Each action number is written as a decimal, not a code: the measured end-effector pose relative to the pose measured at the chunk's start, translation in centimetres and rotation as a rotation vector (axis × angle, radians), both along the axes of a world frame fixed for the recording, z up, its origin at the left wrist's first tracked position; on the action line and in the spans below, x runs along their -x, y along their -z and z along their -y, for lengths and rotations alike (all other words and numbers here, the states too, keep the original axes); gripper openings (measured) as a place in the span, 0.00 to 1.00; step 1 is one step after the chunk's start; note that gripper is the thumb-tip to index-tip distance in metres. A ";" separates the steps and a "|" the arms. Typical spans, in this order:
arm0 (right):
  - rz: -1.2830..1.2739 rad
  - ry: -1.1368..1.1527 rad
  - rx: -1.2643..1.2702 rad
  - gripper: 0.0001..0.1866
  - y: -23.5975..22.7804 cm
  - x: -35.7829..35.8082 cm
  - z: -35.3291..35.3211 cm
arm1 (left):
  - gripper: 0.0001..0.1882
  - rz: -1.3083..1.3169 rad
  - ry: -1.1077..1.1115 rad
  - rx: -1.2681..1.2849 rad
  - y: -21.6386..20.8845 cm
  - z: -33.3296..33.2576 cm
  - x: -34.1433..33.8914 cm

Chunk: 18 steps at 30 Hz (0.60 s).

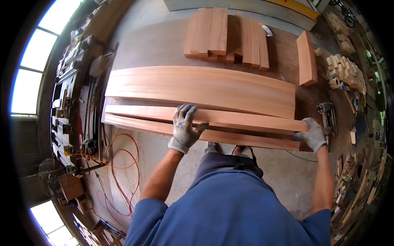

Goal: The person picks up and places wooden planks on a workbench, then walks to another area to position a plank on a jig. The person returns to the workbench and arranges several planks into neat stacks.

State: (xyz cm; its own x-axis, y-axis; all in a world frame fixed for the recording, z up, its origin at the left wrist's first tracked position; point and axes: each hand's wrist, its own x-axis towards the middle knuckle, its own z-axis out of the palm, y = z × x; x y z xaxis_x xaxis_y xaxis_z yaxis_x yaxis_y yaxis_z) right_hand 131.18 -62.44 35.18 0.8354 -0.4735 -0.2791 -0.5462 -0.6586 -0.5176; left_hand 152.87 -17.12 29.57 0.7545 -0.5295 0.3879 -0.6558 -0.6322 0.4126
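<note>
Two long reddish-brown wooden boards lie side by side at the near edge of the workbench. My left hand (185, 128), in a pale work glove, rests across the farther board (246, 119), fingers stretched out and thumb spread. At that board's right end, my gloved right hand (314, 134) is closed round it, with the thumb on top and fingers at the near side. A dark gap separates this board from the nearer board (254, 140). Just beyond them lies a wide row of long boards (201, 87) set edge to edge.
Short wooden blocks (207, 33) are stacked at the far side of the workbench (143, 45). A single board (307, 59) and a power tool (327, 117) lie to the right, near piled small offcuts (347, 71). An orange hose (137, 164) coils on the concrete floor at left.
</note>
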 end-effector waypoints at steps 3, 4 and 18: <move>0.136 -0.163 0.178 0.29 -5.4 -1.3 0.7 | 0.16 0.003 -0.253 0.229 -1.5 -1.5 2.8; 0.193 -0.154 0.128 0.30 -7.5 -1.9 0.2 | 0.11 0.030 -0.299 0.277 -2.8 -1.6 3.2; 0.303 -0.297 0.181 0.27 -20.3 -1.9 -0.7 | 0.57 -1.352 -0.407 2.162 0.0 -1.6 -2.0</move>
State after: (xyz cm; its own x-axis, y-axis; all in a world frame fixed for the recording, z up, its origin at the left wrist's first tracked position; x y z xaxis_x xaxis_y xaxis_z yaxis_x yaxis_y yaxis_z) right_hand 133.08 -61.76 55.44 0.9733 -0.2204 0.0636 -0.1626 -0.8583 -0.4867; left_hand 154.86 -15.50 29.52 0.8242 -0.1360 -0.5497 0.2853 0.9383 0.1955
